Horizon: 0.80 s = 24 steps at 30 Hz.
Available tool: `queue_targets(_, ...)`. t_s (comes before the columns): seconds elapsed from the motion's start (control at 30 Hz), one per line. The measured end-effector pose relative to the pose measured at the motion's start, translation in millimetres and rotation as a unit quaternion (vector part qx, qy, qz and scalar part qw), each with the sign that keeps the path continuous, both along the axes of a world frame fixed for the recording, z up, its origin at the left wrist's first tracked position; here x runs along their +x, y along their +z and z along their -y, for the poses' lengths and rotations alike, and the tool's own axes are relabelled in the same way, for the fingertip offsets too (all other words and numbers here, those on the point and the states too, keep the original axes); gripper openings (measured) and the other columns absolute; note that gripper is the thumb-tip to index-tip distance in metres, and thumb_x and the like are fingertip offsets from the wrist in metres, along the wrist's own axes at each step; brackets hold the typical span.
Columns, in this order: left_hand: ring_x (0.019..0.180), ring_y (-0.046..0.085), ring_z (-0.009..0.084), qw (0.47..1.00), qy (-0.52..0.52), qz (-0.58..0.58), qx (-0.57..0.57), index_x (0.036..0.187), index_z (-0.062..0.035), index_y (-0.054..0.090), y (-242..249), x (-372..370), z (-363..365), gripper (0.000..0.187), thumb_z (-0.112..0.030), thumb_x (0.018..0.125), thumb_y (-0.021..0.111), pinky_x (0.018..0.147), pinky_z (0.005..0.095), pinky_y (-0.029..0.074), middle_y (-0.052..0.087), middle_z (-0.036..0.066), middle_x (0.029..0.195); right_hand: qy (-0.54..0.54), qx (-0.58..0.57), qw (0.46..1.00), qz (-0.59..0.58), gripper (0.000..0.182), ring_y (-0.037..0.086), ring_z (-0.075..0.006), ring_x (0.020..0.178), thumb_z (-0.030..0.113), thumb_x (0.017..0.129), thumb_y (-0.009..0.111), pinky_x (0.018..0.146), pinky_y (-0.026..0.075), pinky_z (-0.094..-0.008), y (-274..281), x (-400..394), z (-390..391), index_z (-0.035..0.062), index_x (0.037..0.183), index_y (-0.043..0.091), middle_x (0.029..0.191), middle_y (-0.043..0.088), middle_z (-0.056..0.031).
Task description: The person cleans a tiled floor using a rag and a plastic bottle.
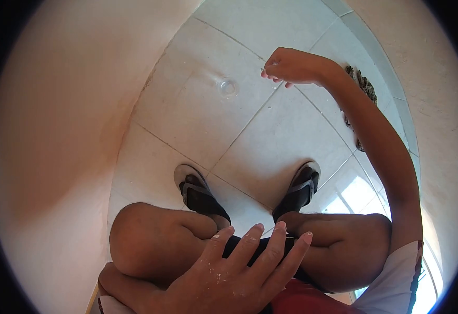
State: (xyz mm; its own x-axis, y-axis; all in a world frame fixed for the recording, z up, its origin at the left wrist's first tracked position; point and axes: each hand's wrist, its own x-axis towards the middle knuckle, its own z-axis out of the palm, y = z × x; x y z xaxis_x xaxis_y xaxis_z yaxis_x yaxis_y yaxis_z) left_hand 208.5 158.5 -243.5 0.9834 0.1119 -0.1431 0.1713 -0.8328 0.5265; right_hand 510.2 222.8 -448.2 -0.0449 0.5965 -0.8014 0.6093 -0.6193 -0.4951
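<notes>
Left hand (pixel 239 272) sits closest to the lens, fingers spread flat, holding nothing, resting over the knees, probably bracing a squat. White flecks dot its skin. Beyond it, sandals (pixel 200 193) plant wide on the tiled floor (pixel 271 136). Right hand (pixel 289 65) reaches out far ahead, fingertips curled together; may pinch something tiny, cannot tell. Small clear round piece (pixel 227 87) lies on the tile just left of that hand, apart from it. Wall (pixel 56 157) crowds the left; open tile ahead.
</notes>
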Motion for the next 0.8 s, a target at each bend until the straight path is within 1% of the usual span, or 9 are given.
queue_targets(0.13,0.11,0.067,0.0298,0.992,0.039,-0.062,-0.1,0.15,-0.0104,0.052,25,11,-7,0.074,-0.037,0.083,0.073,0.092,0.0456,0.056,0.064,0.014,0.134,0.044,-0.028,0.998,0.017,0.046,0.071,-0.0258,0.105,0.031,0.094,0.054,0.089,0.061,-0.0393,-8,-4,6,-0.0049,0.118,0.07,0.114,0.072,-0.0183)
queue_targets(0.2,0.118,0.068,0.0339,0.969,-0.086,-0.177,-0.15,0.154,-0.0104,0.048,34,21,-25,0.071,-0.043,0.094,0.067,0.091,0.0492,0.059,0.063,0.022,0.137,0.038,-0.024,0.999,0.021,0.046,0.072,-0.026,0.099,0.031,0.094,0.055,0.086,0.061,-0.0386,-4,-6,9,-0.0045,0.118,0.071,0.111,0.073,-0.0179)
queue_targets(0.33,0.119,0.068,0.035,0.968,-0.096,-0.176,-0.15,0.154,-0.0109,0.048,28,14,-16,0.069,-0.044,0.095,0.066,0.091,0.0505,0.059,0.062,0.023,0.138,0.046,0.001,0.998,0.053,0.045,0.074,-0.0258,0.084,0.032,0.093,0.057,0.077,0.059,-0.0367,-5,-4,13,-0.0033,0.117,0.071,0.102,0.074,-0.0159)
queue_targets(0.4,0.11,0.067,0.0305,1.0,-0.013,0.008,0.011,0.15,-0.0106,0.052,6,-2,4,0.074,-0.036,0.083,0.072,0.092,0.0461,0.056,0.063,0.014,0.134,0.042,0.01,0.997,0.07,0.044,0.073,-0.0251,0.081,0.032,0.093,0.057,0.074,0.058,-0.0369,-13,-3,15,-0.0029,0.117,0.072,0.098,0.074,-0.0152)
queue_targets(0.57,0.112,0.065,0.0302,1.0,0.001,0.012,0.014,0.15,-0.0115,0.052,2,-14,11,0.071,-0.035,0.085,0.07,0.092,0.0465,0.056,0.062,0.014,0.135,0.038,-0.007,0.997,0.073,0.043,0.071,-0.0237,0.076,0.032,0.093,0.058,0.072,0.057,-0.0384,-41,4,20,-0.0023,0.115,0.072,0.091,0.073,-0.0139)
queue_targets(0.63,0.112,0.065,0.0299,0.999,0.002,0.033,0.041,0.15,-0.0118,0.052,3,-12,10,0.07,-0.035,0.086,0.069,0.093,0.0466,0.055,0.062,0.014,0.136,0.035,0.036,0.995,0.083,0.036,0.072,-0.0287,0.076,0.024,0.09,0.052,0.077,0.057,-0.0426,-47,4,25,-0.0047,0.101,0.07,0.1,0.074,-0.0197)
queue_targets(0.73,0.113,0.065,0.0294,0.997,0.044,-0.027,-0.056,0.15,-0.013,0.053,19,-6,0,0.069,-0.035,0.086,0.069,0.094,0.0469,0.055,0.061,0.013,0.136,0.086,-0.03,0.994,0.058,0.038,0.073,-0.0307,0.086,0.025,0.091,0.054,0.084,0.056,-0.0431,-62,5,25,-0.003,0.111,0.071,0.105,0.074,-0.02)
queue_targets(0.77,0.112,0.068,0.0308,0.995,-0.005,-0.053,-0.088,0.151,-0.0089,0.051,20,-4,-13,0.059,-0.029,0.096,0.058,0.088,0.0482,0.059,0.062,0.018,0.134,0.085,-0.031,0.994,0.058,0.038,0.073,-0.0307,0.086,0.025,0.091,0.054,0.084,0.056,-0.0431,-74,3,33,-0.003,0.111,0.071,0.105,0.074,-0.02)
queue_targets(0.8,0.111,0.071,0.0323,0.988,-0.055,-0.079,-0.121,0.152,-0.0048,0.049,20,-3,-21,0.05,-0.023,0.105,0.048,0.082,0.0495,0.063,0.063,0.024,0.132,0.049,0.061,0.994,0.07,0.039,0.072,-0.0316,0.094,0.025,0.093,0.054,0.088,0.056,-0.043,-86,1,44,-0.002,0.114,0.071,0.109,0.074,-0.0197)
